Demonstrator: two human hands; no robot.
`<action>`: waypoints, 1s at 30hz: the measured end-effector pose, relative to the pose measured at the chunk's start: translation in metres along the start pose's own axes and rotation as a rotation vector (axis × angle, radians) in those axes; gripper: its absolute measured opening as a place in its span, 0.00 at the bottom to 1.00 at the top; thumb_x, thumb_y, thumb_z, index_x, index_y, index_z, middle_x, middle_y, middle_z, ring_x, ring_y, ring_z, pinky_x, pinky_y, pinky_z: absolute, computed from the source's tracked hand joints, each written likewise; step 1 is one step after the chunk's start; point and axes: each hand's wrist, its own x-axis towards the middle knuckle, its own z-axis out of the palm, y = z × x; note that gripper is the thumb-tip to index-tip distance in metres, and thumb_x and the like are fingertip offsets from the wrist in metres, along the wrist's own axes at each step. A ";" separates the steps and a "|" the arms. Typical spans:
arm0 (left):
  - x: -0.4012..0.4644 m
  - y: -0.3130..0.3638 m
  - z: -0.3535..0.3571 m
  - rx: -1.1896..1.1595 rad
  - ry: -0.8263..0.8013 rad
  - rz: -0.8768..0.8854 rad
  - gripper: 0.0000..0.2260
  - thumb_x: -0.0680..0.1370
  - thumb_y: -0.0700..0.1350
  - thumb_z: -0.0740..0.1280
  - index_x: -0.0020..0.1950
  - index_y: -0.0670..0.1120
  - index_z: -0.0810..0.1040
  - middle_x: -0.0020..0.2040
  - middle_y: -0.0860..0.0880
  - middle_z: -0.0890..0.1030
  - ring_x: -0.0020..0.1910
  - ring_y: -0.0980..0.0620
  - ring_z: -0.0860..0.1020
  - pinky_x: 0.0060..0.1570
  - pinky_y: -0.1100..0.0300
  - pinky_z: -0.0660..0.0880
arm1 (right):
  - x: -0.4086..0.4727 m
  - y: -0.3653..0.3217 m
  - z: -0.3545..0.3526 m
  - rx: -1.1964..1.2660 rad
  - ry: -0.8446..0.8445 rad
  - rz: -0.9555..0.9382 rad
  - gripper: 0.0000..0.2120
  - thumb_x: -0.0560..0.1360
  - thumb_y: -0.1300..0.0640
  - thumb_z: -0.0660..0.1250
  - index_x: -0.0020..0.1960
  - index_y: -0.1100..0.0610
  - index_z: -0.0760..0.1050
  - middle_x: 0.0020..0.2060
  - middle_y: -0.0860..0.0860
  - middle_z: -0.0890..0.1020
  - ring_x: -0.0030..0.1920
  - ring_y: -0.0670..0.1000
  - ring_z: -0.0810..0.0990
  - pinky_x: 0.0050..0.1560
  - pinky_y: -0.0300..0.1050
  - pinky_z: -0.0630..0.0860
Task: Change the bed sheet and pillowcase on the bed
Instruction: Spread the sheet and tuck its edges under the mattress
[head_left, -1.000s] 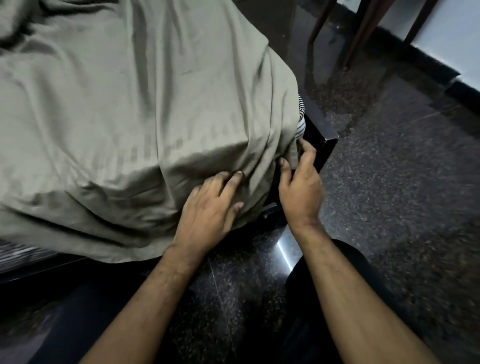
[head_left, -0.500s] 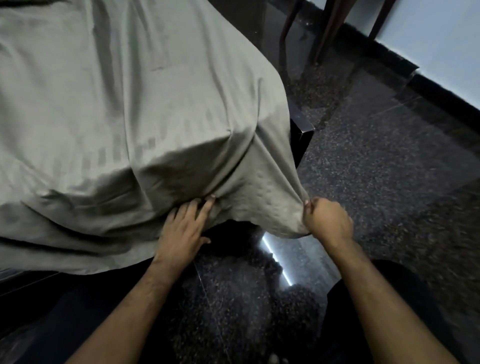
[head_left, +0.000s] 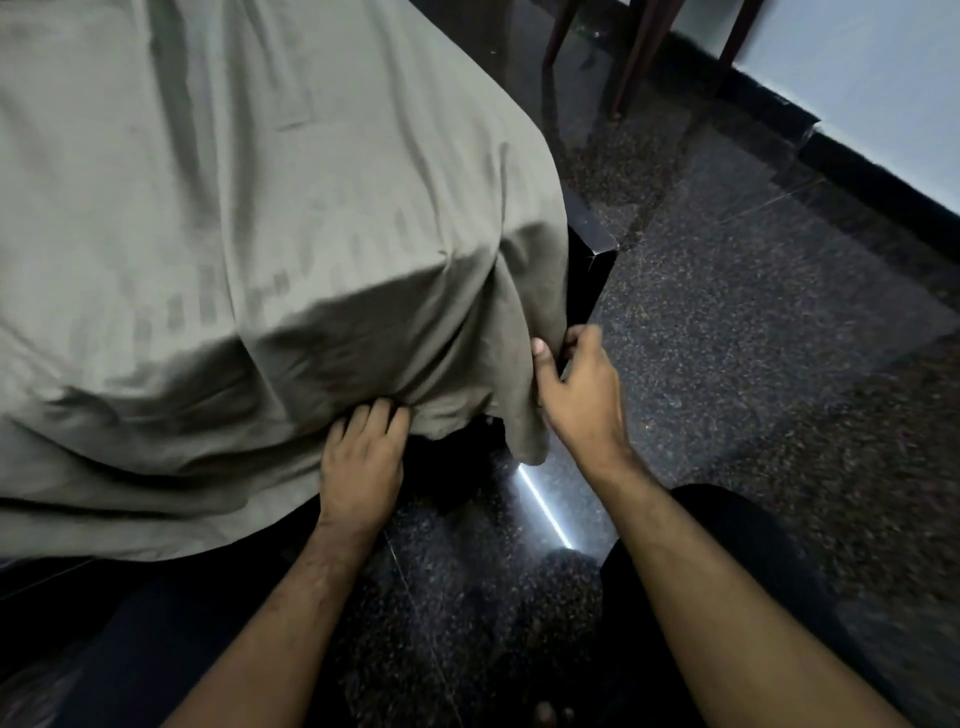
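At the near right corner of the bed, a grey-green bed sheet (head_left: 249, 218) drapes over the mattress and hangs down its side. Under the sheet's hanging edge, the left hand (head_left: 361, 457) presses its fingers up into the gathered folds; the fingertips are hidden, so its grip cannot be told. Just right of it, the right hand (head_left: 576, 387) pinches the sheet's dangling corner flap between thumb and curled fingers, beside the black bed frame (head_left: 597, 254). Dark speckled floor (head_left: 753, 322) lies below, with chair legs (head_left: 636, 57) beyond.
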 end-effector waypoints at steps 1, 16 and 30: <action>0.001 0.000 0.000 -0.018 0.011 -0.001 0.12 0.72 0.42 0.66 0.55 0.46 0.78 0.51 0.44 0.77 0.49 0.40 0.75 0.48 0.46 0.71 | 0.001 -0.002 0.001 0.056 0.004 0.007 0.17 0.80 0.45 0.66 0.58 0.58 0.69 0.49 0.54 0.81 0.50 0.60 0.81 0.46 0.52 0.75; -0.011 -0.002 -0.041 -0.192 0.077 0.058 0.22 0.82 0.60 0.54 0.37 0.47 0.73 0.26 0.47 0.76 0.24 0.44 0.78 0.20 0.58 0.66 | 0.003 -0.028 -0.020 1.229 -0.214 0.258 0.09 0.83 0.54 0.62 0.44 0.50 0.76 0.31 0.47 0.74 0.21 0.43 0.66 0.19 0.33 0.54; -0.005 0.007 -0.031 -0.242 -0.155 -0.390 0.25 0.81 0.67 0.55 0.63 0.48 0.70 0.42 0.39 0.84 0.42 0.33 0.83 0.37 0.47 0.76 | 0.011 0.036 -0.001 -0.060 0.032 0.053 0.14 0.80 0.48 0.65 0.42 0.56 0.68 0.39 0.60 0.80 0.42 0.63 0.80 0.40 0.52 0.72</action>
